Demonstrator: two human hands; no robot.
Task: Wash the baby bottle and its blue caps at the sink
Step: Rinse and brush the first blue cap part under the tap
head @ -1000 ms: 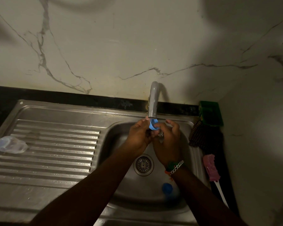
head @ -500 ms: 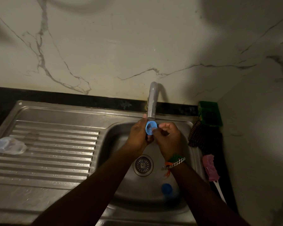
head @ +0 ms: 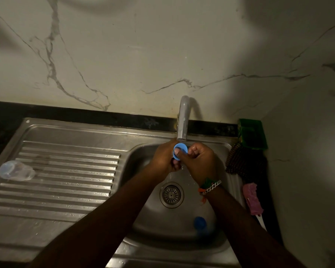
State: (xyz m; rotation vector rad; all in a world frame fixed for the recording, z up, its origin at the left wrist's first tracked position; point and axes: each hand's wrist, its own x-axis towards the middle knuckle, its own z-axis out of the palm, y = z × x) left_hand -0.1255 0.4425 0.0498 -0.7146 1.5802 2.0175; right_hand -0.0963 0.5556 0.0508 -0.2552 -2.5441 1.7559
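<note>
Under the tap [head: 182, 120], over the sink [head: 143, 200]: left hand [head: 163, 158] gripping a blue cap [head: 180, 152], open side up to catch water; right hand [head: 200, 163] curled against it, thumb pressed inside, seemingly rubbing it clean. Second cap [head: 200, 223] lying in the basin, apparently waiting its turn. Bottle [head: 16, 170] on its side on the draining surface [head: 66, 190], well apart

Steel sink [head: 70, 225]: clear bottle [head: 16, 170] lies sideways on the ribbed drainboard; blue cap [head: 200, 222] in the basin. Dark worktop [head: 0, 120] borders it.
</note>
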